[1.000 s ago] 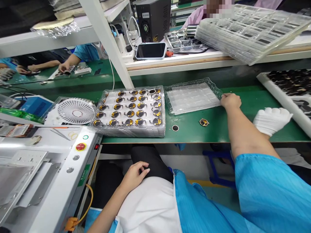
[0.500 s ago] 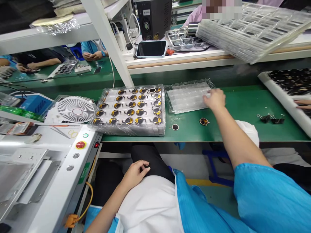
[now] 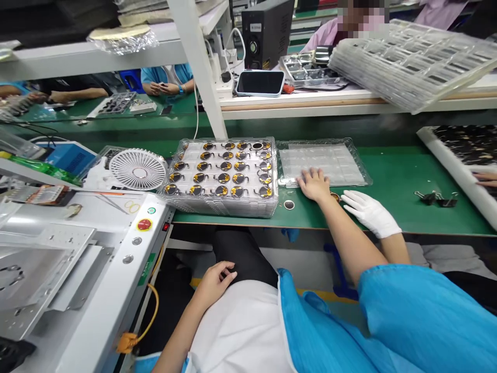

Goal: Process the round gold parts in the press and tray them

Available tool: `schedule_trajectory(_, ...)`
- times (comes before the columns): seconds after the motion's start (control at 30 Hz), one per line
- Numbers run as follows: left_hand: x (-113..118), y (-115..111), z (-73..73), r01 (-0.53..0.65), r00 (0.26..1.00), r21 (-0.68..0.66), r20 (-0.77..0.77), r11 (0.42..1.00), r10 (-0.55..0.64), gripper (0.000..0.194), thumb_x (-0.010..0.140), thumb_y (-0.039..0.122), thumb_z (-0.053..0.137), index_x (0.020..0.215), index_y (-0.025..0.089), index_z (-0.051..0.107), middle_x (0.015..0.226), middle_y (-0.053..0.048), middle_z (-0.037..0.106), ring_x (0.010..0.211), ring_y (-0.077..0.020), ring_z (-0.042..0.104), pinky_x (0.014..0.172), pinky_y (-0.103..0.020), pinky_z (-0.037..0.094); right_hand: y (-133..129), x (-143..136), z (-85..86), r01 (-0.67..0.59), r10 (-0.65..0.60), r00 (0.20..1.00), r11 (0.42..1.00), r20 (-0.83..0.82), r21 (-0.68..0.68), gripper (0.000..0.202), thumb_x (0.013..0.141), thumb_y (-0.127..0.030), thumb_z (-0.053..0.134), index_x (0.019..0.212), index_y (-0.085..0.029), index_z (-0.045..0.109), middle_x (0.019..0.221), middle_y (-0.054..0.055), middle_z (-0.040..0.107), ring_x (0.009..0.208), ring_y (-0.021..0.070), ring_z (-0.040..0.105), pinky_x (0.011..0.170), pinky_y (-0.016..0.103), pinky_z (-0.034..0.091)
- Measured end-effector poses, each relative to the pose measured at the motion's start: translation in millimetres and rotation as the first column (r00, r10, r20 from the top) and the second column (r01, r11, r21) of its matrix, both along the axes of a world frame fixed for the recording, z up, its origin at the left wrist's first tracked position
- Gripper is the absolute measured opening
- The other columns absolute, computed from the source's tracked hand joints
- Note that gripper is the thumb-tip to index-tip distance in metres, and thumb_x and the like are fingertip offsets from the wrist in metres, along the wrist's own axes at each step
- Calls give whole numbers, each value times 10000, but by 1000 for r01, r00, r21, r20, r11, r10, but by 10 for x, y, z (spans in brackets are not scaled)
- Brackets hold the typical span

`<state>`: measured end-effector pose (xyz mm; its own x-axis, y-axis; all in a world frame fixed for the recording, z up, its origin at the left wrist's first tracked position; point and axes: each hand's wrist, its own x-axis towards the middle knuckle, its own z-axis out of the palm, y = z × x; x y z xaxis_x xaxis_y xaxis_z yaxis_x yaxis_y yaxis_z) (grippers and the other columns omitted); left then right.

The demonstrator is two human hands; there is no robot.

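Observation:
My right hand (image 3: 315,185) lies with fingers spread at the front edge of a clear plastic tray (image 3: 364,173) that has a whitish sheet (image 3: 322,161) in it. Beside my right wrist is a small round part (image 3: 335,197), partly hidden. A small dark disc with a pale rim (image 3: 289,205) rests on the green table to the left. My left hand (image 3: 216,280) rests on my lap, fingers loosely apart, holding nothing. Left of the clear tray stands a stack of trays (image 3: 233,208), its top one carrying rows of round black-and-gold parts with short tails.
A co-worker's white-gloved hand (image 3: 370,211) reaches in close beside my right forearm. Black binder clips (image 3: 435,198) and a white-edged box (image 3: 458,181) are at the right. A white fan (image 3: 139,170) and a machine (image 3: 132,228) stand left. Overhead, a shelf (image 3: 318,106) holds a phone and stacked trays.
My right hand has moved left and toward me, from the sheet's right side to the tray's front edge. The gloved hand has come further in. The view has shifted; my left hand stays on my lap.

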<state>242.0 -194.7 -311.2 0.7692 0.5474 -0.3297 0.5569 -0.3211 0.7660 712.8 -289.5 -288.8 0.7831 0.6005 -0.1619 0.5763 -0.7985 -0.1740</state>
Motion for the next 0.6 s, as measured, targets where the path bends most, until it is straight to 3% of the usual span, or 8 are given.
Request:
schedule_trajectory(0.2, -515, 17, -309, -233, 972, -15, -11, 972, 233, 481, 878, 581, 635, 1151, 194, 715, 1149, -135, 797, 968, -268, 779, 837, -393, 633, 22, -94, 23, 9, -9, 1000, 1000, -6, -25, 692, 1079, -570, 223, 1651, -209, 368, 1748, 143, 202, 1619, 378, 140, 1262, 636, 188)
schedule_trajectory(0.33, -715, 40, -527, -248, 967, -65, -69, 967, 243, 578, 864, 681, 600, 1156, 191, 694, 1205, -184, 783, 1038, -314, 785, 873, -416, 634, 32, -130, 47, 22, -22, 1000, 1000, 0, -10, 674, 1080, -565, 248, 1643, -220, 386, 1742, 138, 226, 1615, 368, 160, 1260, 622, 205)
schedule_trajectory(0.43, -801, 71, -536, -211, 974, -60, -91, 976, 206, 590, 842, 733, 591, 1102, 216, 711, 1191, -192, 788, 1043, -336, 788, 876, -415, 632, 39, -163, 76, 34, -34, 999, 999, 5, 9, 668, 1078, -550, 255, 1637, -214, 396, 1738, 139, 242, 1612, 369, 168, 1257, 624, 210)
schedule_trajectory(0.6, -980, 57, -428, -168, 980, -35, -117, 985, 163, 527, 858, 722, 578, 991, 239, 741, 1111, -152, 817, 1041, -346, 788, 956, -428, 607, 61, -234, 93, 59, -59, 998, 997, -2, 41, 652, 1075, -517, 264, 1624, -202, 422, 1734, 140, 253, 1608, 373, 174, 1256, 627, 207)
